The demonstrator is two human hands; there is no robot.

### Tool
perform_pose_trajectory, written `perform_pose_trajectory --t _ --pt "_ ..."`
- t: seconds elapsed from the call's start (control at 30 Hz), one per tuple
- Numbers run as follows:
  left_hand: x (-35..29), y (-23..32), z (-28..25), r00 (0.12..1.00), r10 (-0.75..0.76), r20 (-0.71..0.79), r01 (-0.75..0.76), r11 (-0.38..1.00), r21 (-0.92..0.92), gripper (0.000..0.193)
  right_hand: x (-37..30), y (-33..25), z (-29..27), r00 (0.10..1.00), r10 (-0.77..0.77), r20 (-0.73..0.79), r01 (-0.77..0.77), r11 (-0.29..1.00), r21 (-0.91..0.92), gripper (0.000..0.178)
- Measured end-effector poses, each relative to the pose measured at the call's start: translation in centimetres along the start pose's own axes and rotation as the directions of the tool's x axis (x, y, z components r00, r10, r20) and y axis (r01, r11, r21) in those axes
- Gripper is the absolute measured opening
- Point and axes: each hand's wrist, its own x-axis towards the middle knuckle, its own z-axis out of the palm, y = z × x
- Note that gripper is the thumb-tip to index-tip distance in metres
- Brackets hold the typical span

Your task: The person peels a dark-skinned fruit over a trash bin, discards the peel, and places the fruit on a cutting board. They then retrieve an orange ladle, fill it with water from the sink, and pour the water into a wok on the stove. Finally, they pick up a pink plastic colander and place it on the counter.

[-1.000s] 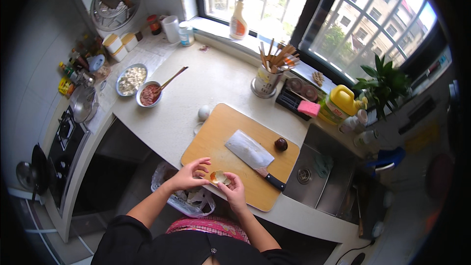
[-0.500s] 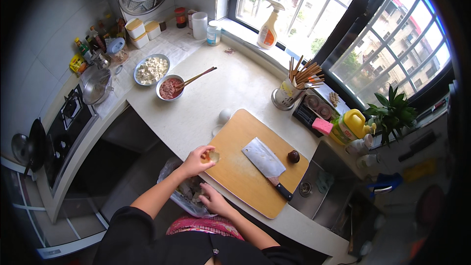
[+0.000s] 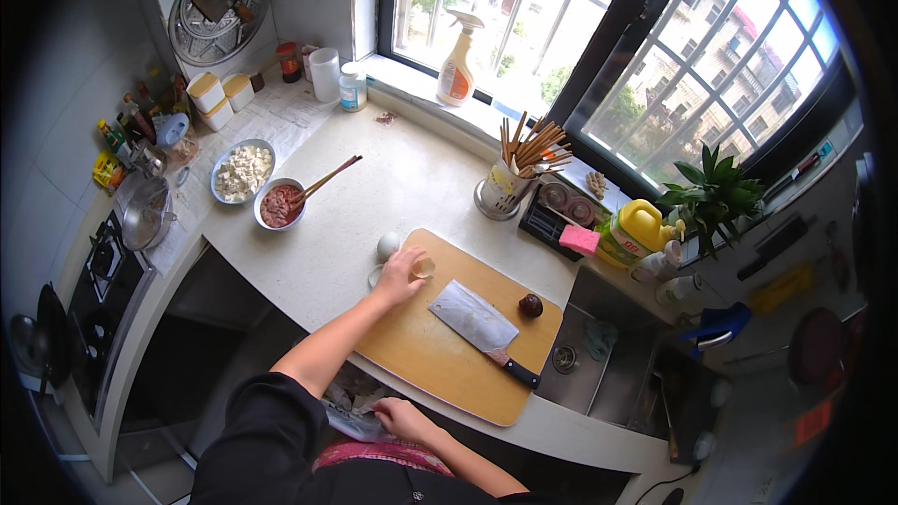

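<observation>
My left hand (image 3: pixel 402 279) is over the far left corner of the wooden cutting board (image 3: pixel 393 346). Its closed fingers hold a small pale-brown rounded thing (image 3: pixel 424 268), hollow-looking like a piece of eggshell. A white egg (image 3: pixel 388 245) and a partly hidden small white dish (image 3: pixel 375 277) sit just beside it. On the board lie a cleaver (image 3: pixel 475 316) with a black handle and a dark, glossy round thing (image 3: pixel 530 306) like a peeled preserved egg. My right hand (image 3: pixel 404 419), fingers curled, is by the scrap-filled plastic bag (image 3: pixel 360 425) below the counter edge; anything in it is hidden.
Bowls of white cubes (image 3: pixel 243 172) and minced meat (image 3: pixel 279 206) with chopsticks stand at the left. Farther right are a chopstick holder (image 3: pixel 502 189), a pink sponge (image 3: pixel 579 240), a yellow jug (image 3: pixel 636 229) and the sink (image 3: pixel 585 355). A spray bottle (image 3: pixel 457 65) stands on the sill.
My left hand has reached farther out over the board with the pale-brown thing, toward the white egg. My right hand stays by the bag, its fingers more curled. The view has shifted.
</observation>
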Motion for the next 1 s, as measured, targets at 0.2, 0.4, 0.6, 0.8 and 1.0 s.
perform_pose_trajectory --t 0.2,0.4,0.6,0.8,1.0 --pt "-5.8 -1.8 -5.0 0.861 -0.500 -0.091 0.301 0.646 -0.702 0.025 3.9 -3.1 -5.4 0.943 0.086 -0.321 -0.061 0.994 0.089 0.019" --pt "-16.6 -0.6 -12.0 0.619 -0.775 -0.126 0.432 0.471 -0.769 0.011 19.2 -4.0 -13.2 0.760 -0.321 -0.565 -0.083 0.814 -0.574 0.029" --pt "-23.6 1.6 -17.6 0.507 -0.840 -0.192 0.423 0.437 -0.794 0.010 29.2 -1.5 -15.0 0.885 0.178 -0.430 -0.459 0.487 -0.743 0.044" --pt "-28.3 2.1 -20.4 0.358 -0.888 -0.287 0.401 0.424 -0.812 0.009 25.4 -4.8 -14.1 0.953 -0.002 -0.304 -0.143 0.880 -0.453 0.049" --pt "-26.5 3.2 -18.6 0.438 -0.874 -0.211 0.396 0.399 -0.827 0.010 20.4 -5.7 -7.1 0.952 -0.292 -0.093 0.233 0.887 -0.397 0.050"
